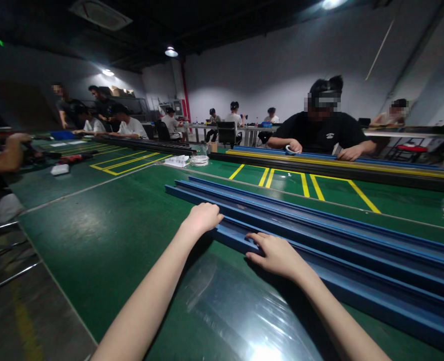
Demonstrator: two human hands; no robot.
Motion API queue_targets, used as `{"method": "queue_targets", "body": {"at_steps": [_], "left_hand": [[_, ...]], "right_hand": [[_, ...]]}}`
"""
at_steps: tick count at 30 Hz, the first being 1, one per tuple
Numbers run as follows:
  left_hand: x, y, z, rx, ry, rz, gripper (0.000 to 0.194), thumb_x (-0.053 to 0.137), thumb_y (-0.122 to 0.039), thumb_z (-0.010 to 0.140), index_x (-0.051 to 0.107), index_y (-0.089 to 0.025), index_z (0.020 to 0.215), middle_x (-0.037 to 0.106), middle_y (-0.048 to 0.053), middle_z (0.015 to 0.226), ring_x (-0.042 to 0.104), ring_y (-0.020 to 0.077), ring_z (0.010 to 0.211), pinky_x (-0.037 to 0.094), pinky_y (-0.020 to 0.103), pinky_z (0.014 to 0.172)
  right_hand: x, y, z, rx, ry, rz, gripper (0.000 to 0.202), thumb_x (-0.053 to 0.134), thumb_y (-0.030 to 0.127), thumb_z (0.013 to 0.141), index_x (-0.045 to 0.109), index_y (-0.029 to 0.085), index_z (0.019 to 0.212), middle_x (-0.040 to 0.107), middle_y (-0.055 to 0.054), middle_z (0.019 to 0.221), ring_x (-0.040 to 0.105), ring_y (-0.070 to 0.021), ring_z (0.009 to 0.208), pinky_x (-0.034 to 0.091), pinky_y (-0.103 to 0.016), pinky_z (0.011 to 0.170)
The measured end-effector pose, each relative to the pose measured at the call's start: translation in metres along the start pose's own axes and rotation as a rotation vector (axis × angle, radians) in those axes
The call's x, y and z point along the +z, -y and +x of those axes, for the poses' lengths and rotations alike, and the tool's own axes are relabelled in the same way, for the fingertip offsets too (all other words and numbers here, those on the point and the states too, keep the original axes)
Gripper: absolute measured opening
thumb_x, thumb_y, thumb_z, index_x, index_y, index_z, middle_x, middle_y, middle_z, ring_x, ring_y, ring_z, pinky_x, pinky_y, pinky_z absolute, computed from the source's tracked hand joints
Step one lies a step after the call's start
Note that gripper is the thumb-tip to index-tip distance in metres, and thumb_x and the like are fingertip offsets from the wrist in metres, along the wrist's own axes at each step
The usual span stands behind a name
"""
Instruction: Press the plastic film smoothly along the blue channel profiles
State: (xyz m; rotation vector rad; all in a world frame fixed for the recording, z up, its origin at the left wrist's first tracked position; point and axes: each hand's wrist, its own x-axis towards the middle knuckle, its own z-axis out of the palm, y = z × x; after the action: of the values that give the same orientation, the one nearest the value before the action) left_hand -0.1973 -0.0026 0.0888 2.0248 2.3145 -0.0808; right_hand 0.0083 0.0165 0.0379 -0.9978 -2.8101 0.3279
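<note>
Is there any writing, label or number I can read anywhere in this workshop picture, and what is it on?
No text can be read.
White logo on the black shirt of the person across the table: too small to read.
White packets on the green table: any print is blurred.
Blue rails under the left hand and right hand: no markings visible.

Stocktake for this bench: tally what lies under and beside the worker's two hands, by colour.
Blue: 1, long blue channelled rail, under the left hand and right hand.
Clear: 1, clear plastic sheet on the green table.
Total: 2.
</note>
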Motion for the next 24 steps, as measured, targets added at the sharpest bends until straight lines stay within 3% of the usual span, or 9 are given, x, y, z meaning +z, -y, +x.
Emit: {"method": "queue_targets", "body": {"at_steps": [6, 11, 14, 18, 24], "left_hand": [[0.006, -0.039, -0.011, 0.175, -0.158, 0.040, 0.029, 0.035, -0.030, 0.082, 0.058, -0.017, 0.091, 0.056, 0.009, 0.098, 0.049, 0.0200, 0.093, 0.037, 0.029, 0.079], [0.033, -0.069, -0.011, 0.482, -0.360, -0.013, 0.029, 0.032, -0.025, 0.084, 0.055, -0.018, 0.101, 0.054, 0.004, 0.103, 0.046, 0.0166, 0.096, 0.034, 0.028, 0.081], [0.050, -0.077, -0.010, 0.573, -0.409, -0.034, 0.032, 0.029, -0.027, 0.086, 0.050, -0.017, 0.108, 0.055, 0.005, 0.103, 0.047, 0.0162, 0.096, 0.033, 0.029, 0.081], [0.063, -0.081, -0.010, 0.616, -0.451, -0.034, 0.036, 0.025, -0.027, 0.087, 0.046, -0.015, 0.113, 0.055, 0.006, 0.105, 0.046, 0.0162, 0.097, 0.031, 0.031, 0.085], [0.071, -0.081, -0.006, 0.590, -0.494, -0.016, 0.033, 0.027, -0.023, 0.085, 0.049, -0.015, 0.109, 0.056, 0.005, 0.103, 0.047, 0.0167, 0.094, 0.031, 0.031, 0.084]], "right_hand": [[-0.004, -0.004, -0.002, 0.020, -0.039, 0.265, 0.036, 0.034, 0.044, 0.081, 0.056, 0.020, 0.097, 0.061, -0.001, 0.074, 0.054, -0.0123, 0.065, 0.036, -0.022, 0.059], [-0.004, -0.001, -0.015, 0.024, -0.276, -0.124, 0.031, 0.032, 0.033, 0.083, 0.058, 0.017, 0.080, 0.057, -0.006, 0.081, 0.050, -0.0155, 0.075, 0.034, -0.025, 0.063], [-0.006, -0.007, -0.033, 0.049, -0.355, -0.304, 0.033, 0.027, 0.028, 0.085, 0.057, 0.017, 0.078, 0.055, -0.007, 0.081, 0.047, -0.0171, 0.080, 0.032, -0.027, 0.067], [-0.018, -0.039, -0.074, 0.198, -0.392, -0.399, 0.034, 0.027, 0.030, 0.085, 0.057, 0.017, 0.078, 0.055, -0.008, 0.080, 0.046, -0.0180, 0.079, 0.033, -0.028, 0.068], [-0.030, -0.119, -0.164, 0.433, -0.433, -0.458, 0.037, 0.028, 0.040, 0.084, 0.058, 0.019, 0.077, 0.058, -0.006, 0.080, 0.051, -0.0186, 0.079, 0.038, -0.028, 0.066]]}}
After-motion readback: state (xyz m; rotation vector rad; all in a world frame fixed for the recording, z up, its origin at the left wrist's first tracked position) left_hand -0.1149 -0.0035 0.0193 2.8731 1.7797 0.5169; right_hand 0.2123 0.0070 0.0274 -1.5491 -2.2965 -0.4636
